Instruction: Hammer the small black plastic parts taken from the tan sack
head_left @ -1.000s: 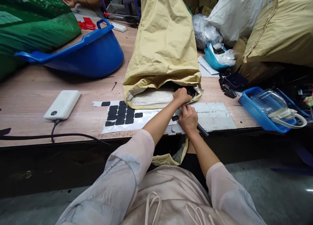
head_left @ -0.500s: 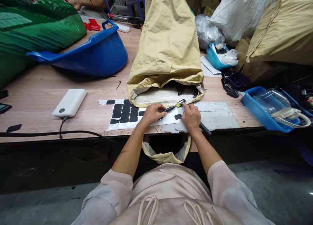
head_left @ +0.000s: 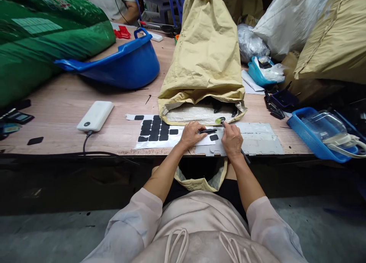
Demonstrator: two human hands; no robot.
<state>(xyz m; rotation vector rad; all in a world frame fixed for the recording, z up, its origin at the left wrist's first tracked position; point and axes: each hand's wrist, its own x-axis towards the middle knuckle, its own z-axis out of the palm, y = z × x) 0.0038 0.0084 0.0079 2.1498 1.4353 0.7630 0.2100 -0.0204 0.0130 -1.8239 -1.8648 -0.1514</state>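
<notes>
near the middle of the frame, the left hand has its grip closed on a slim black piece, which points right, low over the worktop. just to its right, the right hand has its grip wrapped around a small hammer; the yellow-green and metal head is up by the mouth of a tan sack, and the dark handle slants out toward the lower right. the sack lies at upper centre, open toward the hands, with black parts showing inside. under and beside the hands are a white sheet with black rounded squares and, to the right, a grey board. another open sack sits below the worktop edge, at lower centre. a blue tub stands at upper left.
</notes>
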